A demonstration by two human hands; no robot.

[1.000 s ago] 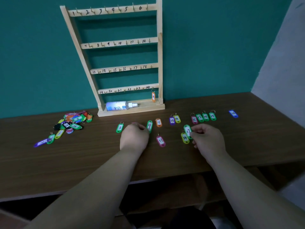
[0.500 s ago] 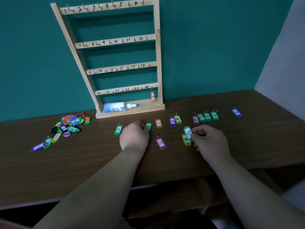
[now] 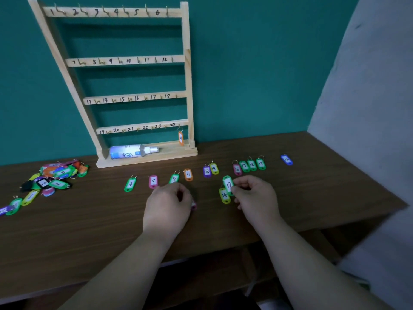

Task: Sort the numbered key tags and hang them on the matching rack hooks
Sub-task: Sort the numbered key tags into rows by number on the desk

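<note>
Sorting had moved on: your left hand (image 3: 168, 205) had left the pink 5 tag (image 3: 153, 181) in the table (image 3: 89, 220) row and drawn back over another pink tag (image 3: 193, 205); whether its curled fingers gripped it could not be seen. Your right hand (image 3: 257, 198) still pinched the green 17 tag (image 3: 228, 185), not yet hung on the rack (image 3: 189, 86).

Open table (image 3: 89, 231) lower left; tag pile (image 3: 51, 177) crowds the left edge, tag row (image 3: 188, 174) spans centre; left hand (image 3: 167, 204) and right hand (image 3: 257, 195), pinching green tag 17 (image 3: 228, 184), block mid-frame. Rack (image 3: 188, 86) walls off upper centre, spray bottle (image 3: 131, 151) across its base; right of it open bar one blue tag (image 3: 286, 159).
</note>
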